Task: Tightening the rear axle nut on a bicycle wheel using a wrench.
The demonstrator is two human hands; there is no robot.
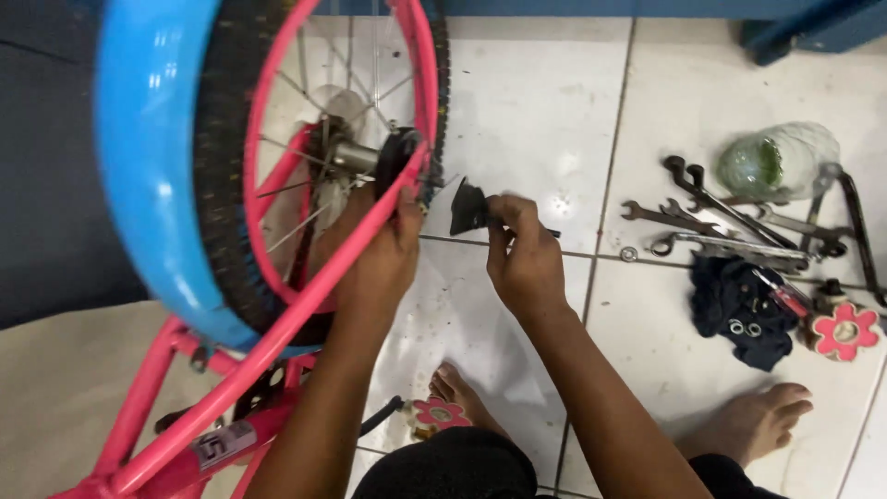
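While the pink bicycle frame [185,407] is lying upturned across the left of the frame, its blue mudguard [139,166] is curving over the knobbly tyre [222,176] and the pink-rimmed wheel [277,139] is filling the upper left. Just right of that, the left hand [379,259] is pressing up against the pink stay at the wheel's hub [356,157], its fingers curling closed around the tube to steady it. At centre frame the right hand [522,259] is pinching a small black bracket-like part [469,208] between thumb and fingertips, holding it just beside the axle end and clear of the white floor tiles [536,111]. Judging by this, the person is working at the rear axle, and the next move is calling for the black part to be lined up squarely with the axle while the other hand is keeping the wheel from turning. Further right, spanners [721,226] are lying loose, touching one another, and a dark cloth [739,305] is carrying a few washers. A clear plastic bottle [776,157] at upper right is holding something green; a pink flower-shaped piece [845,331] is sitting beside the cloth.
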